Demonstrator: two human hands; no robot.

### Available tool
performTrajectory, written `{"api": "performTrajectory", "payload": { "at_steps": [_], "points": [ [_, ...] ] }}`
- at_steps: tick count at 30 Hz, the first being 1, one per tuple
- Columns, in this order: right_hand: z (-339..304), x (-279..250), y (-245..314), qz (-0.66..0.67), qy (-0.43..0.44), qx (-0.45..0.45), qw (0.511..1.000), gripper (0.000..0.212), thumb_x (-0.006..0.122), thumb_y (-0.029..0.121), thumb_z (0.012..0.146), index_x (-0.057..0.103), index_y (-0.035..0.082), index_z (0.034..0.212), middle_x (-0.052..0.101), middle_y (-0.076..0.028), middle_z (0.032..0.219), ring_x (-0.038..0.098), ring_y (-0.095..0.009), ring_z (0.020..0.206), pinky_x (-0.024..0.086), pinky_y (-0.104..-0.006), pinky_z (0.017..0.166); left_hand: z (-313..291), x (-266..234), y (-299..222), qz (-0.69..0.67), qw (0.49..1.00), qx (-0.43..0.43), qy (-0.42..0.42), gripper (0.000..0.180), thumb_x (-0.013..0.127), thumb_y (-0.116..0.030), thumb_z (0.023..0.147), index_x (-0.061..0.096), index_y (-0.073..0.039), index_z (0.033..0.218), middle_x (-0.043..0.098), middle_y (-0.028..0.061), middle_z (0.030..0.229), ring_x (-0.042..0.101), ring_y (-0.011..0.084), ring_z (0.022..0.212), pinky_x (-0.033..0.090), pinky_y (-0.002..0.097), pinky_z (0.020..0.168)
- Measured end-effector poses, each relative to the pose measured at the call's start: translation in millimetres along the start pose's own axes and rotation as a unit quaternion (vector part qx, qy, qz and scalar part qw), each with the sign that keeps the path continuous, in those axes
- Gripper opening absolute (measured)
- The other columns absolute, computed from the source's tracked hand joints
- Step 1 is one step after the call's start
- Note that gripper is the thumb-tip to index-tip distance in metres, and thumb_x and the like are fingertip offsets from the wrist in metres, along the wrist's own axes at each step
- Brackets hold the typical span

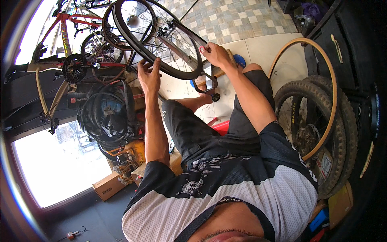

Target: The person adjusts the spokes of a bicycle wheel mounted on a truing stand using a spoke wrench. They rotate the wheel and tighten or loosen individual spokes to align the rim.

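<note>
A bicycle wheel (173,71) with a black rim and thin spokes is held upright in a grey wheel truing stand (209,80), with a black knob (215,97) at its near foot. My left hand (149,77) is at the near left side of the rim, fingers apart, their tips at or very close to it. To the right of the wheel, my right hand (217,54) is closed, pinching a small red ring-shaped tool (202,49) that looks like a spoke wrench. Its far end is hidden by the fingers.
Bikes, including a red frame (64,34), stand at the far left. Below them hangs a bundle of black tires (102,109), above a yellow machine (135,155) and a cardboard box (108,186). Knobby tires (342,133) and a tan hoop (336,80) lean at the right.
</note>
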State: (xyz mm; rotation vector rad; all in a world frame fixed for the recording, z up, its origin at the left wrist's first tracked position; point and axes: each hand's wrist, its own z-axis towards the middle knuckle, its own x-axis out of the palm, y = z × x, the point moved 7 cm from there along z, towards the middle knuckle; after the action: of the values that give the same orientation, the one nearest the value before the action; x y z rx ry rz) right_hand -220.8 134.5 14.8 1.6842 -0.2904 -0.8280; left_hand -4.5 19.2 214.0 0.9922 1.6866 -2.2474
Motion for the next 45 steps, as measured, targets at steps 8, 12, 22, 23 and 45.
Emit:
{"api": "performTrajectory", "payload": {
  "at_steps": [8, 12, 22, 23, 45],
  "points": [
    [1, 4, 2, 0.011, -0.001, -0.008, 1.0, 0.031, 0.068, 0.032, 0.089, 0.068, 0.002, 0.097, 0.072, -0.016, 0.087, 0.068, -0.033, 0.082, 0.052, -0.042, 0.074, -27, 31, 61, 0.079, 0.989, -0.038, 0.118, 0.046, 0.079, -0.03, 0.085, 0.06, 0.002, 0.111, 0.071, 0.0171, 0.095, 0.069, 0.0272, 0.09, 0.053, 0.0386, 0.079],
    [3, 2, -5, 0.014, 0.013, 0.0, 1.0, 0.035, 0.067, 0.033, 0.088, 0.067, 0.002, 0.104, 0.072, -0.02, 0.093, 0.069, -0.038, 0.09, 0.053, -0.0469, 0.079, -16, 23, 24, 0.042, 0.996, 0.002, 0.08, 0.048, 0.079, -0.032, 0.086, 0.058, 0.003, 0.111, 0.07, 0.0161, 0.095, 0.068, 0.0223, 0.084, 0.053, 0.0346, 0.071],
    [1, 0, 2, 0.008, 0.006, 0.004, 1.0, 0.03, 0.068, 0.031, 0.089, 0.068, 0.003, 0.097, 0.072, -0.016, 0.088, 0.069, -0.032, 0.084, 0.051, -0.0414, 0.076, -11, 15, 16, 0.017, 0.999, 0.003, 0.043, 0.048, 0.079, -0.029, 0.087, 0.055, 0.005, 0.112, 0.068, 0.0159, 0.096, 0.066, 0.0169, 0.077, 0.051, 0.0279, 0.058],
    [2, -2, -3, 0.008, 0.0, 0.004, 1.0, 0.03, 0.067, 0.032, 0.089, 0.068, 0.003, 0.097, 0.072, -0.016, 0.088, 0.068, -0.033, 0.084, 0.052, -0.0415, 0.076, -16, 25, 23, 0.024, 0.997, -0.012, 0.077, 0.041, 0.077, -0.026, 0.088, 0.057, 0.003, 0.109, 0.068, 0.014, 0.095, 0.066, 0.017, 0.078, 0.052, 0.0298, 0.061],
    [-1, -1, 3, 0.015, -0.001, 0.0, 1.0, 0.029, 0.069, 0.03, 0.088, 0.067, 0.002, 0.095, 0.072, -0.015, 0.087, 0.069, -0.033, 0.082, 0.052, -0.0414, 0.074, -30, 37, 49, 0.027, 0.995, -0.033, 0.094, 0.033, 0.077, -0.023, 0.089, 0.061, 0.001, 0.103, 0.066, 0.0084, 0.08, 0.061, 0.0139, 0.065, 0.048, 0.0293, 0.056]
  ]
}}
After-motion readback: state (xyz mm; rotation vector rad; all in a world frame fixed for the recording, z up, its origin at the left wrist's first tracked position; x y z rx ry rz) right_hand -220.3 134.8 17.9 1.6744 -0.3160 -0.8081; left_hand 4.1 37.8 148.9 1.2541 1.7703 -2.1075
